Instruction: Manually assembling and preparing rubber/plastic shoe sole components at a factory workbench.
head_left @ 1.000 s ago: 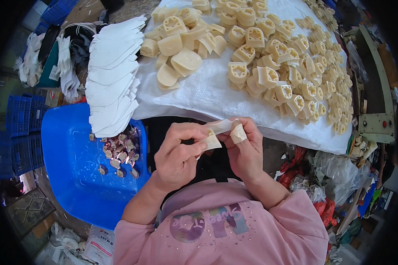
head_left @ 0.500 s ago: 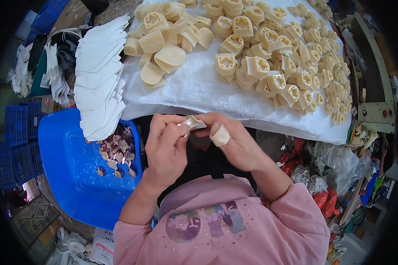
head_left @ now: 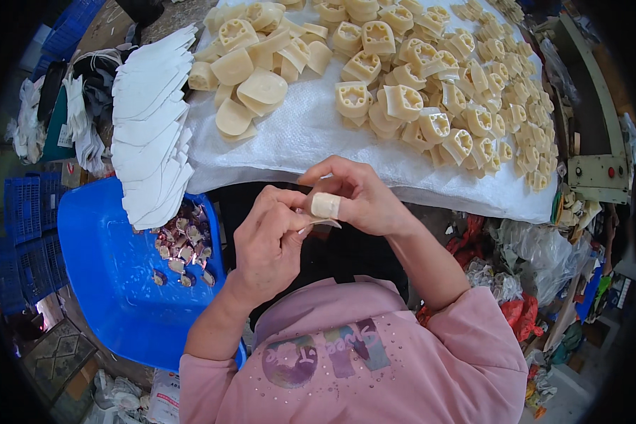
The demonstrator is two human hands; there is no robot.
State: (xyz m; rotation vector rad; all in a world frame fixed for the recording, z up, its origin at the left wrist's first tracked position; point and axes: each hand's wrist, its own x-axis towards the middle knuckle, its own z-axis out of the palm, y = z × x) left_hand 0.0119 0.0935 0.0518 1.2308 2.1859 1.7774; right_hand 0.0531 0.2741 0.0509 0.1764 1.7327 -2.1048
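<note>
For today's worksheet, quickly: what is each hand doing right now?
Left hand: closed, pinching a small thin pale piece.
Right hand: closed on the same piece; one finger taped.

Moulded heel blocks (head_left: 403, 99) lie heaped on a woven sheet (head_left: 311, 138) across the tabletop, with a fanned stack of insole cut-outs (head_left: 148, 141) at its left edge. Below those, left of the hands, a plastic tub (head_left: 113, 283) holds small scrap pieces (head_left: 180, 244). A control box (head_left: 597, 169) sits at the right.

Cluttered floor (head_left: 544, 283) (blue crates (head_left: 21, 233) left)
</note>
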